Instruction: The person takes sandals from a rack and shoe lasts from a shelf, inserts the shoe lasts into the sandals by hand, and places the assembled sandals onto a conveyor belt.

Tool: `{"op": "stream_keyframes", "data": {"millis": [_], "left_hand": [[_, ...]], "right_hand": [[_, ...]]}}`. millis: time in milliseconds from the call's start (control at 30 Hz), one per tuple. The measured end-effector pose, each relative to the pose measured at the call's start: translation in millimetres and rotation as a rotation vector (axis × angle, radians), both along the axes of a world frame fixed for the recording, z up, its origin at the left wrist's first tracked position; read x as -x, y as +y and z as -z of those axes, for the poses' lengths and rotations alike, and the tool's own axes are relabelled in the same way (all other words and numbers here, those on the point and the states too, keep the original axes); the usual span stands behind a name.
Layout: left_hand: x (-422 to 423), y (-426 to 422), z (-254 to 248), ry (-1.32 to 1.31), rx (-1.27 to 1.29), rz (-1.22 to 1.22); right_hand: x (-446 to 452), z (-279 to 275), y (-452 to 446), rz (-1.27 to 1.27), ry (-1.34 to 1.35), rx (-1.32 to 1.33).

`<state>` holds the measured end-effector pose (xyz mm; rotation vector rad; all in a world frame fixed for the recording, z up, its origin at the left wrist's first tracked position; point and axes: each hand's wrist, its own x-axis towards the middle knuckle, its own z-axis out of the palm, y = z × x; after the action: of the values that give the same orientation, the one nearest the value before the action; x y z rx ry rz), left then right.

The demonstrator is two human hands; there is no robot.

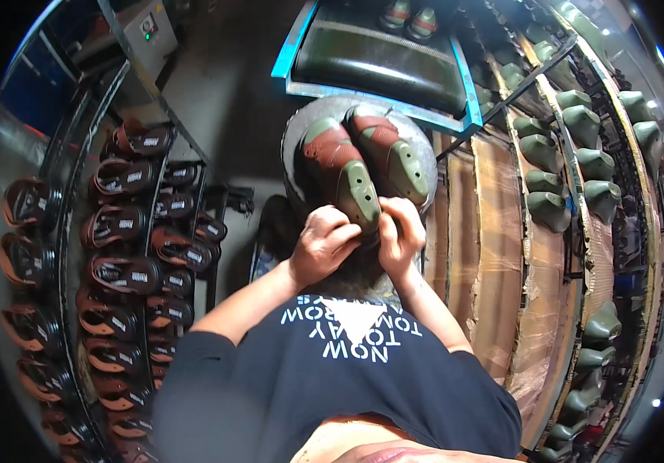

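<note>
Right now the shoe point(340, 166) lies on the stand point(292, 171), toe toward its far left, heel at its near edge. Left hand point(324, 241) and right hand point(401, 234) flank that heel, about equally near, fingers curled in; whether they're pinching anything, can't tell. Second shoe point(391, 154) lies alongside, on the stand's right.

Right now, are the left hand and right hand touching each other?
Apart. The head view shows a gap between the fingertips of the left hand and right hand, with the left last's near end between them.
</note>
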<state>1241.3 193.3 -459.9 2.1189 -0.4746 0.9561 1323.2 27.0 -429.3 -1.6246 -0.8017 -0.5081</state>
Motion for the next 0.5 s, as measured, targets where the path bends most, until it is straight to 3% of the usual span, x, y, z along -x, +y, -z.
{"op": "stream_keyframes", "data": {"millis": [67, 100, 133, 200, 367, 500], "left_hand": [[0.8, 6.5, -16.1, 0.198, 0.185, -0.113], [-2.6, 15.1, -17.8, 0.385, 0.197, -0.071], [-10.1, 17.2, -19.6, 0.374, 0.194, -0.075], [-26.3, 22.5, -21.5, 0.424, 0.228, 0.000], [-105.1, 51.5, -21.2, 0.387, 0.158, -0.004], [-98.9, 72.1, -71.1, 0.232, 0.149, -0.078]], "right_hand": [[1.1, -19.3, -27.8, 0.095, -0.198, 0.214], [2.0, -23.4, -35.1, 0.141, -0.151, 0.322], [2.4, -28.5, -36.6, 0.175, -0.011, 0.446], [-3.9, -24.4, -25.5, 0.131, 0.187, 0.441], [-69.4, -3.9, 28.4, 0.329, 0.127, 0.391], [-171.6, 16.5, 78.1, 0.367, 0.002, 0.379]]}}
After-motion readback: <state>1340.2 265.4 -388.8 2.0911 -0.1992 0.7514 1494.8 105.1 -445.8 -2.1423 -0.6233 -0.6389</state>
